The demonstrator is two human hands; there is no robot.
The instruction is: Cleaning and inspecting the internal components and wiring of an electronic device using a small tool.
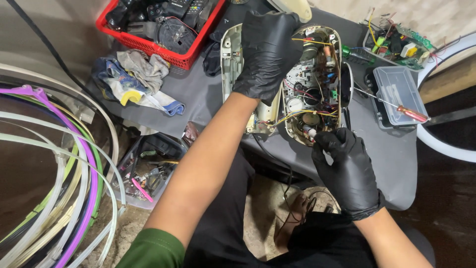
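1. Opened appliance (312, 84), upper centre of the frame, lies on the grey-covered worktop (391, 164): cream plastic shell split open, with circuit boards, small motor-like parts and thin coloured wires exposed.
2. Left hand (267, 52), black glove, lies flat over the upper left part of the housing, fingers curled down over the shell edge, pressing it steady. It holds nothing loose.
3. Right hand (347, 168), black glove, lower centre-right of the frame, thumb and forefinger pinched on a small cylindrical part (308, 132) at the near end of the casing; what the part is, too small to tell.
4. Handling, judged: shell is rigid but looks light and thin, likely to flex or crack at the open rim. Insides are fragile; wires and solder joints would tear with a tug. Smooth plastic may slip under gloves.
5. Best hold, judged: on the outer shell walls or solid rim, as the left hand does, never by boards or wire bundles. Small parts call for a fingertip pinch with light force.
6. Around it: red-handled screwdriver (396, 106) lies on a clear plastic box (399, 94) at right; tray of electronic scraps (396, 44) upper right; red basket (158, 30) of dark parts upper left; rags (139, 79) beside it; hoops of plastic tubing (59, 173) at left.
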